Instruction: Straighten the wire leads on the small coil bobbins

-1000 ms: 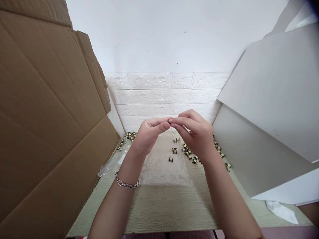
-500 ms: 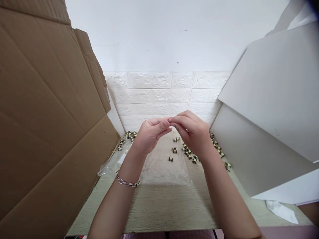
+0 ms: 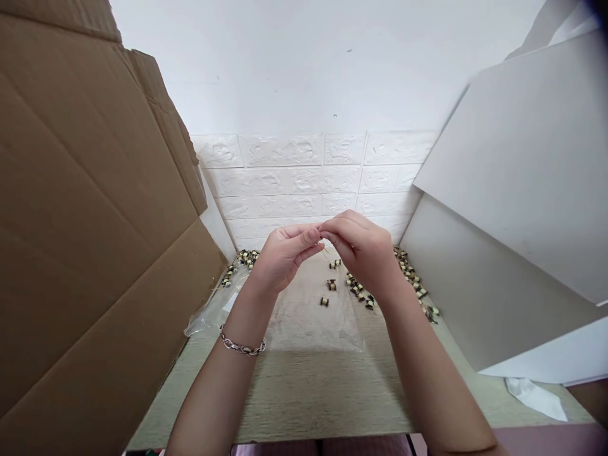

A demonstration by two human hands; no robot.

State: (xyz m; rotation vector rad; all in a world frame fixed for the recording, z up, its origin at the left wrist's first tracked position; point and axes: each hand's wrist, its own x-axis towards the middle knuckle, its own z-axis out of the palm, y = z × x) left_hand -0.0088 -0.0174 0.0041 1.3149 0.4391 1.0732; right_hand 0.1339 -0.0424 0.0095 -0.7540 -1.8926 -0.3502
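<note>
My left hand (image 3: 287,256) is closed in a pinch, its thumb and fingertips meeting those of my right hand (image 3: 363,247) above the back of the table. The fingers of my right hand are pinched too. Between the fingertips a tiny dark bit shows, and a thin yellowish strand hangs just below; the rest of what they hold is hidden. Under the hands, a small yellow-wrapped coil with black ends (image 3: 324,302) lies on a clear plastic sheet (image 3: 308,329), with a few like it farther back. A pile of such coils (image 3: 360,291) sits below my right hand.
More coils lie in a heap (image 3: 247,258) at the back left and along the right panel (image 3: 456,285). A tall cardboard sheet (image 3: 95,209) walls the left side. White brick-pattern wall (image 3: 285,180) closes the back. A white scrap (image 3: 536,399) lies at front right.
My right hand has shifted slightly left and its fingers have closed further over the fingertips of my left hand. The view has moved a little; the coils on the table stay put.
</note>
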